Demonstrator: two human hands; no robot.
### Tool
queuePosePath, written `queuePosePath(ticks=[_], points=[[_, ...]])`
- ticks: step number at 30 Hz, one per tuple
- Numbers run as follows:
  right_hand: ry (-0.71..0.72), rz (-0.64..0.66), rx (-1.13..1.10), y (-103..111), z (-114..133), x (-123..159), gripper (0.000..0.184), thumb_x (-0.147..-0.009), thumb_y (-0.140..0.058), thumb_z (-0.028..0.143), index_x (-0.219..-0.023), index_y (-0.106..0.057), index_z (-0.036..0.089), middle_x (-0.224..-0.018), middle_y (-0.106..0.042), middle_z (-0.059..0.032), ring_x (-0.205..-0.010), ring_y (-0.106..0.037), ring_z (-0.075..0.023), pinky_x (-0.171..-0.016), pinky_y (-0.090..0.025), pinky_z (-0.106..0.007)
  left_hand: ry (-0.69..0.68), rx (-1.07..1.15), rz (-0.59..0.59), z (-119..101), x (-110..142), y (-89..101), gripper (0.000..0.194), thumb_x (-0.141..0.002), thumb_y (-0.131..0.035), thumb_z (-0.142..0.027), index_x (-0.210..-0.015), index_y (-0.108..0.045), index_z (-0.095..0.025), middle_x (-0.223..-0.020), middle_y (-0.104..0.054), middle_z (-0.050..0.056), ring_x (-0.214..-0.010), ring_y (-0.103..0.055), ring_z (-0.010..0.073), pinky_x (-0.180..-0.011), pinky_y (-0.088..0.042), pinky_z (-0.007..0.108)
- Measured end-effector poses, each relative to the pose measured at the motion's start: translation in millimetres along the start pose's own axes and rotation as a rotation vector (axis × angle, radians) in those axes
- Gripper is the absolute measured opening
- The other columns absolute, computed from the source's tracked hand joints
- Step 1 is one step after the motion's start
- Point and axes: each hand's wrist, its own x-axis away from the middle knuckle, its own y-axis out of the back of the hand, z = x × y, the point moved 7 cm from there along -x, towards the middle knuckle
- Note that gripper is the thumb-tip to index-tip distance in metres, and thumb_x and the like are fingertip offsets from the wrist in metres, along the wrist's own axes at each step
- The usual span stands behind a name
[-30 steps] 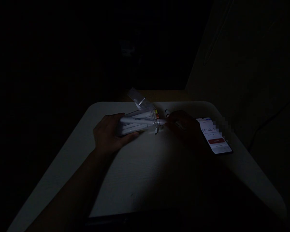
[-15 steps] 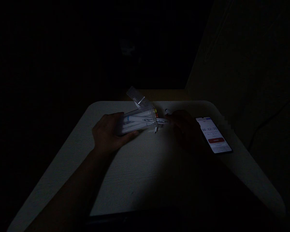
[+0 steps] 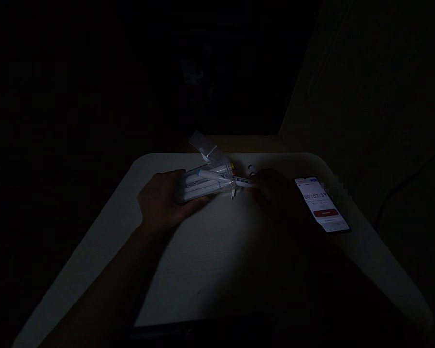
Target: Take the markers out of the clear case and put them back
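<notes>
My left hand (image 3: 162,195) is wrapped round the left end of a clear plastic case (image 3: 188,195) that lies on its side. Several white markers (image 3: 208,186) are inside it, and its clear flap (image 3: 203,144) stands open at the back. In my right hand (image 3: 271,191), dark with shadow, is the right end of a white marker (image 3: 217,177) with a blue tip end. That marker passes through the case's open right end. Another white pen-like piece (image 3: 253,169) shows just behind my right fingers; whether they touch it I cannot tell.
A phone (image 3: 322,205) with a running timer lies at the right of the pale table (image 3: 188,270). Along the near edge is a dark object (image 3: 159,331). A cable (image 3: 395,186) runs beside the table on the right. The surroundings are very dark.
The marker in my right hand has shifted a little to the right inside the case, and its blue end sits higher. My left hand and the case have hardly moved.
</notes>
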Motion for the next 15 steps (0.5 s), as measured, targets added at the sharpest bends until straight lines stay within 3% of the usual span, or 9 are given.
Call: queuePosePath(ticks=[5, 8, 12, 15], points=[[0.059, 0.062, -0.035, -4, 7, 3, 0.038, -0.085, -0.039, 0.015, -0.121, -0.053, 0.012, -0.127, -0.050, -0.0120, -0.115, -0.049, -0.0212, -0.091, -0.048, -0.035, 0.057, -0.024, 0.034, 1, 0, -1.8, 0.072, -0.061, -0.060, -0.067, -0.112, -0.053, -0.018, -0.105, -0.062, 0.012, -0.098, -0.058, 0.0318, -0.081, -0.047, 0.044], [0.064, 0.162, -0.014, -9, 6, 4, 0.047, -0.085, -0.037, 0.013, -0.132, -0.042, 0.018, -0.127, -0.051, -0.0098, -0.115, -0.050, -0.0213, -0.089, -0.048, -0.036, 0.087, -0.004, 0.019, 4, 1, -1.9, 0.071, -0.061, -0.060, -0.067, -0.112, -0.053, -0.018, -0.106, -0.062, 0.011, -0.098, -0.058, 0.0315, -0.081, -0.047, 0.045], [-0.102, 0.145, 0.097, -10, -28, 5, 0.041, -0.091, -0.035, 0.027, -0.130, -0.044, 0.022, -0.109, -0.060, -0.0098, -0.095, -0.058, -0.0217, -0.074, -0.051, -0.035, 0.135, -0.003, 0.020, 11, 2, -4.7, 0.068, -0.062, -0.059, -0.066, -0.112, -0.053, -0.020, -0.104, -0.062, 0.011, -0.097, -0.058, 0.0318, -0.078, -0.048, 0.044], [-0.123, 0.012, 0.098, -9, -57, 7, 0.040, -0.093, -0.031, 0.032, -0.123, -0.050, 0.015, -0.110, -0.058, -0.0123, -0.099, -0.055, -0.0206, -0.084, -0.047, -0.036, 0.136, 0.000, 0.031, 14, 3, -7.2, 0.068, -0.063, -0.059, -0.066, -0.114, -0.051, -0.021, -0.106, -0.061, 0.011, -0.097, -0.058, 0.0312, -0.078, -0.048, 0.044]])
